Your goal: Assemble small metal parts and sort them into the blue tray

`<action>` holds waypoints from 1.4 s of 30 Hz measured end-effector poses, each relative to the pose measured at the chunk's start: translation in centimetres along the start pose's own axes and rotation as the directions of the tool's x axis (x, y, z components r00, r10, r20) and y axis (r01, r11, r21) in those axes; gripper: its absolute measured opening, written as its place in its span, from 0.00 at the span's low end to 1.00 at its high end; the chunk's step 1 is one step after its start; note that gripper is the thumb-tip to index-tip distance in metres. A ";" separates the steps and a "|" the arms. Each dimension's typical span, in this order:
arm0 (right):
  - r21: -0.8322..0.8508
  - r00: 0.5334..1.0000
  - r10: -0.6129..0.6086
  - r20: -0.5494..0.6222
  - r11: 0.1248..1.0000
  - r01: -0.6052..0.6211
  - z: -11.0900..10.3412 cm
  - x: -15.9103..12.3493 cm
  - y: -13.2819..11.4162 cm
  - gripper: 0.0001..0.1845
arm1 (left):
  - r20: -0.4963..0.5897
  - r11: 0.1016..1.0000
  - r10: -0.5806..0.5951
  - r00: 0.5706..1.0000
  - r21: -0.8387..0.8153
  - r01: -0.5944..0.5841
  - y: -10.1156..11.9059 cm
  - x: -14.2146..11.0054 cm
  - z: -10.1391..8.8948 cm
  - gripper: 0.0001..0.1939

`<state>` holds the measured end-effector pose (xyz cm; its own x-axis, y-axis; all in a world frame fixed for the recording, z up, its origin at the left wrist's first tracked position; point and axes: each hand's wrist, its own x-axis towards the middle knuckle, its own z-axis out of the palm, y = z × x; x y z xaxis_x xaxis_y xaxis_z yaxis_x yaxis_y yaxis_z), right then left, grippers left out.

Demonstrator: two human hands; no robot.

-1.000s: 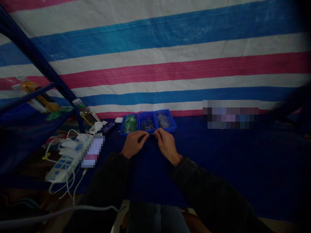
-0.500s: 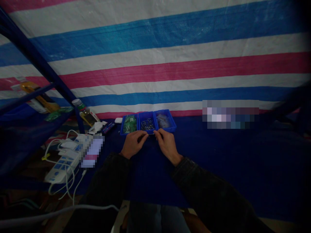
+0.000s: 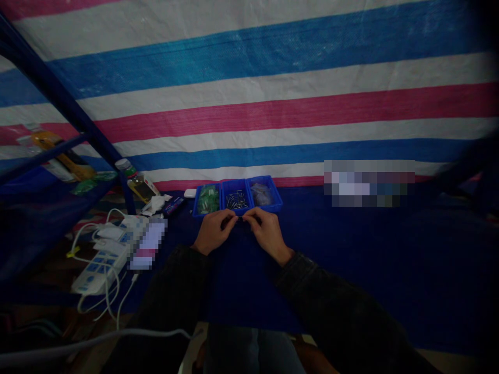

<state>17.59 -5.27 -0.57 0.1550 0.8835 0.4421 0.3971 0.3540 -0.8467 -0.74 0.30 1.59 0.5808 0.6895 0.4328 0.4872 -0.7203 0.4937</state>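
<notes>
- A striped tarpaulin (image 3: 249,104) in pink, blue and white fills the view from 9 to 3 o'clock, hanging behind a dark blue tabletop (image 3: 390,259).
- A blue metal shelf frame (image 3: 66,98) rises at 10 o'clock, and a white power strip (image 3: 100,270) with trailing cables lies at 8 o'clock.
- Dark knit sleeves (image 3: 331,296) run in from 5 and 7 o'clock.
- A blue three-compartment tray (image 3: 234,181) sits at 12 o'clock, just beyond the hands.
- Its left compartment holds green packets (image 3: 208,200), its middle one holds slim metal pins (image 3: 236,200), and its right one holds a clear bag (image 3: 261,194).
- The left hand (image 3: 213,232) and right hand (image 3: 268,235) have just closed in, and now rest side by side below the tray's near wall.
- Their fingers (image 3: 230,221) are curled inward, with the fingertips of both hands meeting at the centre.
- A small dark item (image 3: 240,219) seems pinched between them, just below the pins, though the dim light makes it hard to be sure.
</notes>
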 end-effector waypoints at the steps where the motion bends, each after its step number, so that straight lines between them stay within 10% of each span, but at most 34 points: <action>1: 0.008 1.000 -0.005 0.003 1.000 0.005 0.0 0.0 0.1 0.08 | 0.003 1.000 -0.002 1.000 -0.003 0.002 0.0 0.0 0.0 0.09; 42: 0.088 0.999 0.025 0.028 0.996 -0.028 0.4 -0.2 -0.1 0.10 | 0.014 0.999 0.018 1.000 -0.049 -0.017 -0.5 0.1 0.1 0.13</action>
<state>17.15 -5.36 -0.66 0.1394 0.9005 0.4119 0.3115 0.3549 -0.8815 -0.84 0.72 1.38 0.5981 0.6754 0.4313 0.4445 -0.7274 0.5228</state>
